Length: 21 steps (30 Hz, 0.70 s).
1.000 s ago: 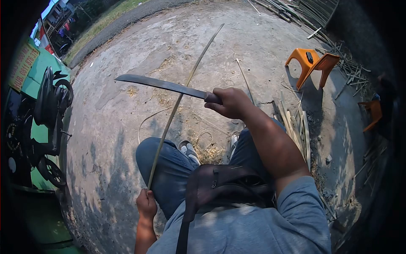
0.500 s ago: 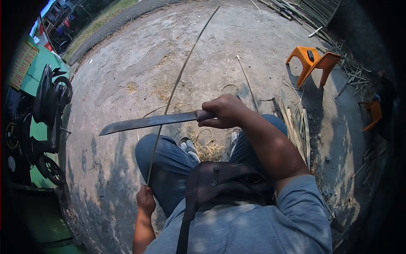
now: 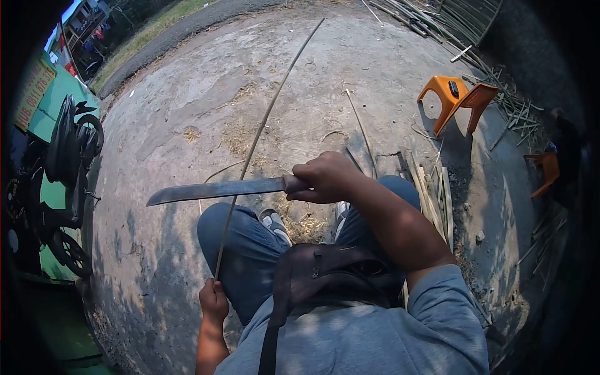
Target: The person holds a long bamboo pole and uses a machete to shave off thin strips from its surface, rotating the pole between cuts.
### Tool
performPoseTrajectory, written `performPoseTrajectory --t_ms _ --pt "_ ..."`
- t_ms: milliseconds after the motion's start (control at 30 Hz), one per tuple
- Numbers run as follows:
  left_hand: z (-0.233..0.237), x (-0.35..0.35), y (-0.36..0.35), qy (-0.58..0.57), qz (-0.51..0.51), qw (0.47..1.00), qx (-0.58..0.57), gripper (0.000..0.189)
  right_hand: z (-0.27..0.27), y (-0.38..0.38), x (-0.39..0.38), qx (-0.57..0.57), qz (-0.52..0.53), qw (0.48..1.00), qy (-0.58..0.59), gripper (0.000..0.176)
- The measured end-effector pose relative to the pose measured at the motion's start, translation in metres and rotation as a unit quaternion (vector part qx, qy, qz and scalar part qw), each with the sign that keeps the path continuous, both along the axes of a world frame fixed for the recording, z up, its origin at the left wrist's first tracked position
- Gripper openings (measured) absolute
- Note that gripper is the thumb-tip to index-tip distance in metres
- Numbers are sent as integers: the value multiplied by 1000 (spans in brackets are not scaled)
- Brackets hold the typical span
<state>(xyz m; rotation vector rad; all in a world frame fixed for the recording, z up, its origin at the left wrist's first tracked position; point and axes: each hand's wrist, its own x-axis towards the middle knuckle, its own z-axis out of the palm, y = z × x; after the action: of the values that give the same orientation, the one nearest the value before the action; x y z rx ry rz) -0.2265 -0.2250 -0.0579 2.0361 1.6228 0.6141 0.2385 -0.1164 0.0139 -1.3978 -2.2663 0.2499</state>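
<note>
My right hand (image 3: 326,177) is closed round the handle of a machete (image 3: 219,190), whose long blade points left above my knees. Under the blade runs a long, thin bamboo strip (image 3: 269,109), crossing it at a steep angle. Whether the edge touches the strip cannot be made out. My left hand (image 3: 214,301) grips the strip's near end beside my left thigh, thumb on top. From there the strip slants forward over the concrete ground (image 3: 162,144).
Split bamboo pieces (image 3: 431,194) lie by my right knee, and shavings (image 3: 306,230) between my shoes. An orange chair (image 3: 459,100) stands ahead on the right, with more bamboo (image 3: 519,112) beyond. A motorcycle (image 3: 69,169) is at the left. Another person (image 3: 565,156) is at the far right.
The machete and my right hand have come slightly closer to my body along the strip. My left hand keeps its hold on the near end. The whole view has shifted a little.
</note>
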Motion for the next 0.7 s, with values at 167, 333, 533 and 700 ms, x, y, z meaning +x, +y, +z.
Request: performPoseTrajectory --t_ms 167,333,533,700 --pt "-5 -4 0 -12 5 1000 3 62 -1 6 -3 18 41 999 -12 43" --pt "-5 -3 1 -1 14 1000 -6 61 2 26 34 -75 -124 987 73 53" --pt "7 0 -2 39 16 999 -4 59 -3 11 23 -94 -112 985 90 51" --pt "8 3 0 28 20 999 -20 59 8 -3 -8 -46 -21 998 -41 46"
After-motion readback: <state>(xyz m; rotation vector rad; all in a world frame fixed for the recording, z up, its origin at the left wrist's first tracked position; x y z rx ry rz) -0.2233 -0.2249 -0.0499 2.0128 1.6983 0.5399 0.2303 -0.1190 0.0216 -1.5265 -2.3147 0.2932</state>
